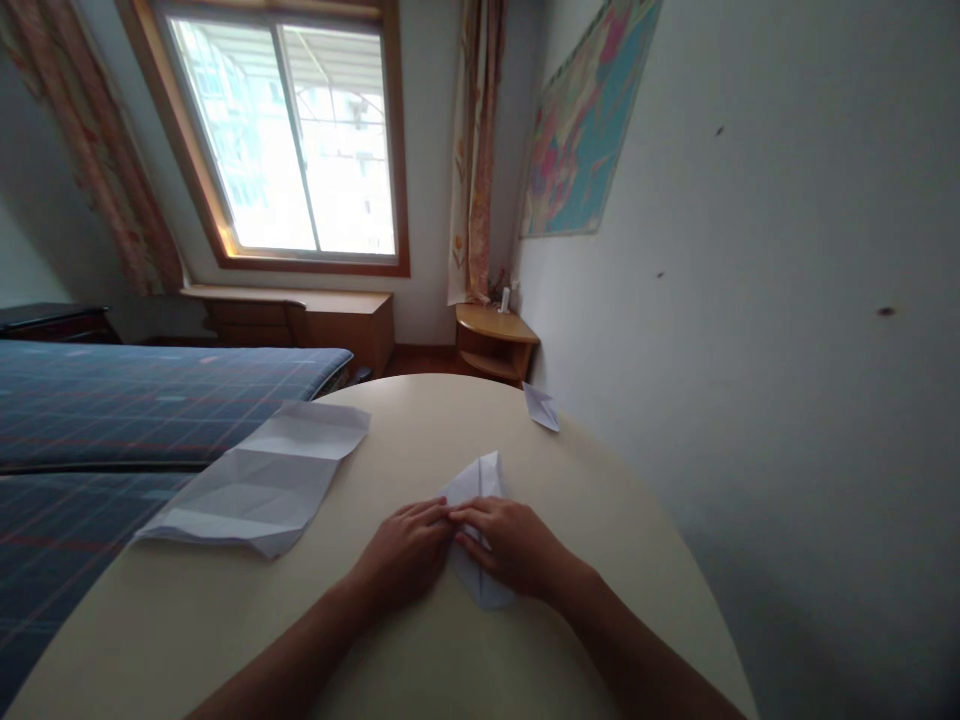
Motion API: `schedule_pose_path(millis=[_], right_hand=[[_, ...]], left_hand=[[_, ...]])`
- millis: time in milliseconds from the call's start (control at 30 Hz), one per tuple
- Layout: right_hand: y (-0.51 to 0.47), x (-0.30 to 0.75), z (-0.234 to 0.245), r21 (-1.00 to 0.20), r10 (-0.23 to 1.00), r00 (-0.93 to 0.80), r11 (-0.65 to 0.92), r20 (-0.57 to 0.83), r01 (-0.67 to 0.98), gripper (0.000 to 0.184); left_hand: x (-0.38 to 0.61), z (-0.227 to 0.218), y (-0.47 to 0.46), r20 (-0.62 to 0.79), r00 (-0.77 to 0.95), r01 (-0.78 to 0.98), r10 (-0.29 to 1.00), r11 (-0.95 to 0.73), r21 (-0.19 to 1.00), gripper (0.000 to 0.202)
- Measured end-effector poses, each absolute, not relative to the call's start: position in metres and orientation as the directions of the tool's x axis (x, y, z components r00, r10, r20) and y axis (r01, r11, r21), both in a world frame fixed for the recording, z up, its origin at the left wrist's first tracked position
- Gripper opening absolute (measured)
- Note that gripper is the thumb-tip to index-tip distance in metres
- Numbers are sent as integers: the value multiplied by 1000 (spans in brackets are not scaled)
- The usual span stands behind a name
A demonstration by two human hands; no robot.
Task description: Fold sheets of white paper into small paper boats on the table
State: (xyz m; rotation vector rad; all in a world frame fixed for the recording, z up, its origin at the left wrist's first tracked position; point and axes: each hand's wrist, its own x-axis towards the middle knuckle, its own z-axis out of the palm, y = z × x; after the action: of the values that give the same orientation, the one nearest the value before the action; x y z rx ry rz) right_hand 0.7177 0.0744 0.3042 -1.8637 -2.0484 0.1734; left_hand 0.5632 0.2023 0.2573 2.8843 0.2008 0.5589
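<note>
A white sheet of paper, folded to a narrow pointed shape with a crease along its middle [489,475], lies on the round cream table [420,420] in front of me. My left hand [409,550] is closed at the paper's left edge, its thumb hidden. From the right, my right hand [506,540] lies across the paper, its fingers together and its thumb lower down, closed on the paper near the left fingertips. The fingertips of both hands meet at that left edge. Part of the paper is covered by the hands.
Creased white sheets [277,490] lie at the table's left edge, partly over it. A small folded paper piece [541,408] sits at the far right rim. A bed with a blue plaid mattress [150,400] borders the left; a white wall [750,400] stands close on the right.
</note>
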Motion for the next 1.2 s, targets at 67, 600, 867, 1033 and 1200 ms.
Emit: schedule_pose_path(millis=[67,600,867,1033,1200], right_hand=[[73,720,303,-304,989,-30,74,145,950,39],[87,734,276,-282,992,-8,43,125,958,57],[91,740,272,-276,998,52,-60,-38,959,87],[91,753,273,-252,983,164,-178,-78,951,95],[87,759,276,-190,976,216,-214,-9,958,91]], left_hand=[[564,256,203,335,919,139,208,-966,219,40],[558,266,198,241,922,197,303,-903,382,41],[561,264,195,223,932,204,285,-922,330,52],[564,257,191,105,939,296,329,-923,245,60],[561,260,193,50,938,321,343,-915,245,62]])
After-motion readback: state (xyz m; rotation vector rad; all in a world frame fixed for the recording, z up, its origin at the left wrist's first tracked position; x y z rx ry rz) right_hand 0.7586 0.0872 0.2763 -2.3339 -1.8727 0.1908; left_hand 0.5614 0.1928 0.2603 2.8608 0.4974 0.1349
